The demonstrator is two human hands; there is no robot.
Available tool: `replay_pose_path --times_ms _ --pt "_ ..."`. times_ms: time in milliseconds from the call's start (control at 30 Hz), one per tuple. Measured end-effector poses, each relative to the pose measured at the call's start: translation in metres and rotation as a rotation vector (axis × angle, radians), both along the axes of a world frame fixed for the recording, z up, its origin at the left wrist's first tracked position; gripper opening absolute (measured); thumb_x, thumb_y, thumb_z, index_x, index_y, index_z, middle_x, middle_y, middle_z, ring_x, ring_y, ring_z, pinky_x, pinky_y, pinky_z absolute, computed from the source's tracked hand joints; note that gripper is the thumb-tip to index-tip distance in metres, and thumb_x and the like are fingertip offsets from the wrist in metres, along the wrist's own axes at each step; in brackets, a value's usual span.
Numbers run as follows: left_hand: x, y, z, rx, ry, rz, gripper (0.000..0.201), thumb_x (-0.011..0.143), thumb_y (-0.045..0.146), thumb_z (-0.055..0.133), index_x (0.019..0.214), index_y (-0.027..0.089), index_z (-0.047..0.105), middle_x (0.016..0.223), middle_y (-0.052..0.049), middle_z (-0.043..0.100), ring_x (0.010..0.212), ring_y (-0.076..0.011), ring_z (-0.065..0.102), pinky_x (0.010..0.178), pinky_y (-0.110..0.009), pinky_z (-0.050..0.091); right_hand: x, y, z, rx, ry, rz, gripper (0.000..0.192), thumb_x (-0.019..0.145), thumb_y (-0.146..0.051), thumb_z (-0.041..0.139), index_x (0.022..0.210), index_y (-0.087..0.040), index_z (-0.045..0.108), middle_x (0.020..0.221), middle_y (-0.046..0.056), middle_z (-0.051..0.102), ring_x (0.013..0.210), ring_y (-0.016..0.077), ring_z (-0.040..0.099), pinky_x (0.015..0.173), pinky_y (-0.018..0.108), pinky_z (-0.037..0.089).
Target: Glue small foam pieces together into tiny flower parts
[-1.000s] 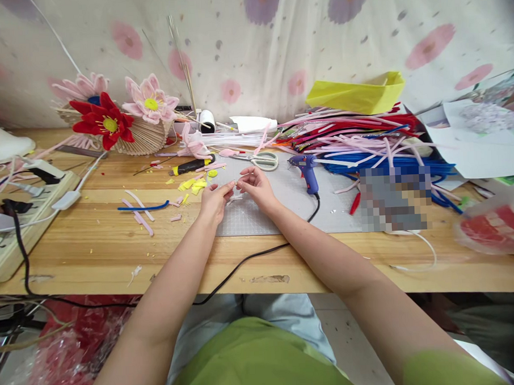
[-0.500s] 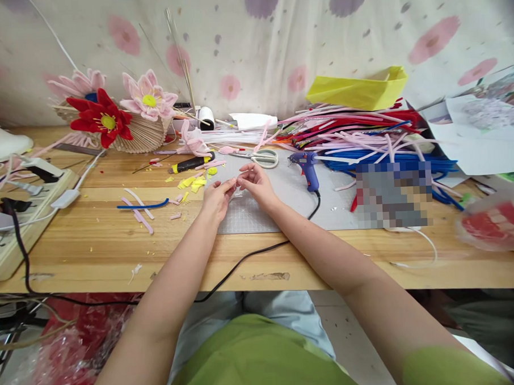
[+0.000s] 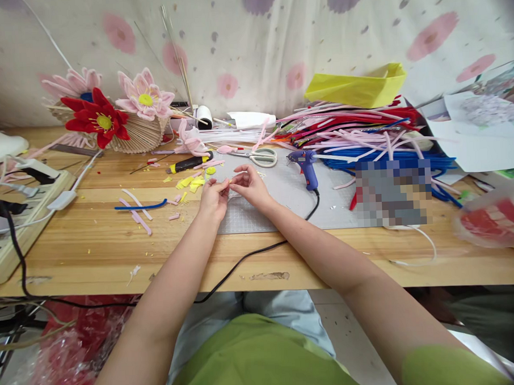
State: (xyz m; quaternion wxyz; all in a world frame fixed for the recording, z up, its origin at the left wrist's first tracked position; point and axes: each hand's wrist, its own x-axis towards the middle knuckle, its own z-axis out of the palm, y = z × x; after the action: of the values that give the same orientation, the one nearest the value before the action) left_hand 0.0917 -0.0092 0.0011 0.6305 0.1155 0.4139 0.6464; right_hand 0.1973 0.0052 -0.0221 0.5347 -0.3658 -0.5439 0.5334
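Observation:
My left hand (image 3: 215, 199) and my right hand (image 3: 251, 187) meet above the left part of a grey cutting mat (image 3: 279, 211). Thumb and fingers of both are pinched close together, tip to tip. Whatever lies between them is too small to name; a thin pale strand shows just below the fingers. Left of my left hand are yellow scraps (image 3: 196, 185) and a round yellow disc (image 3: 210, 170). Behind the hands rest scissors with pale handles (image 3: 264, 157) and a black and yellow utility knife (image 3: 190, 163). A blue glue gun (image 3: 306, 169) stands to the right.
Pink and red fuzzy-stem flowers (image 3: 104, 122) stand at the back left. Bundles of coloured pipe cleaners (image 3: 365, 136) fill the back right. A power strip (image 3: 37, 225) sits at the left edge, and a black cord (image 3: 251, 254) crosses the table front. A plastic cup (image 3: 494, 216) is far right.
Both hands stay pinched together over the mat, with small finger movements. The whole view has shifted slightly. Nothing else on the table has visibly moved.

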Motion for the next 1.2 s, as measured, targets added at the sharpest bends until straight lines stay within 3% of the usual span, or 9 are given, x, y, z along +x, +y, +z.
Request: replay_pose_path --times_ms 267,467,633,933,1200 --pt "0.001 -0.003 0.003 -0.012 0.035 -0.05 0.028 0.067 -0.004 0.063 0.076 0.017 0.046 0.064 0.003 0.059 0.06 -0.0056 0.059 0.068 -0.017 0.046 0.001 0.001 -0.002 -0.073 0.028 -0.034 0.045 0.056 -0.026 0.071 0.09 -0.023 0.043 0.066 -0.009 0.06 0.061 0.0084 0.057 0.066 0.026 0.045" --pt "0.001 -0.007 0.007 0.004 0.113 -0.14 0.017 0.075 0.02 0.067 0.073 0.017 0.05 0.059 0.003 0.057 0.056 -0.0062 0.057 0.064 -0.019 0.047 0.007 0.003 -0.005 -0.093 0.036 -0.018 0.047 0.055 -0.032 0.074 0.089 -0.023 0.042 0.067 -0.008 0.061 0.06 0.0091 0.057 0.063 0.026 0.047" --pt "0.001 -0.008 0.006 -0.008 0.141 -0.095 0.029 0.068 0.001 0.066 0.081 0.017 0.046 0.065 0.003 0.06 0.058 -0.0067 0.059 0.068 -0.021 0.048 0.009 0.003 -0.005 -0.103 0.029 0.015 0.048 0.055 -0.029 0.074 0.091 -0.023 0.042 0.067 -0.009 0.061 0.061 0.0086 0.058 0.065 0.027 0.047" --pt "0.005 -0.008 0.007 -0.028 0.179 -0.026 0.042 0.066 0.002 0.07 0.087 0.02 0.038 0.072 0.002 0.061 0.061 -0.0088 0.061 0.067 -0.022 0.048 0.007 0.001 -0.001 -0.032 0.013 -0.005 0.046 0.057 -0.032 0.072 0.09 -0.023 0.043 0.069 -0.008 0.059 0.063 0.0091 0.057 0.067 0.027 0.047" --pt "0.004 -0.004 0.003 0.008 0.101 0.017 0.042 0.064 -0.005 0.065 0.073 0.02 0.033 0.062 0.005 0.059 0.061 -0.0069 0.06 0.069 -0.019 0.045 0.002 0.0 0.0 -0.007 -0.007 -0.039 0.046 0.057 -0.031 0.071 0.091 -0.024 0.041 0.07 -0.007 0.059 0.064 0.0099 0.057 0.066 0.028 0.047"
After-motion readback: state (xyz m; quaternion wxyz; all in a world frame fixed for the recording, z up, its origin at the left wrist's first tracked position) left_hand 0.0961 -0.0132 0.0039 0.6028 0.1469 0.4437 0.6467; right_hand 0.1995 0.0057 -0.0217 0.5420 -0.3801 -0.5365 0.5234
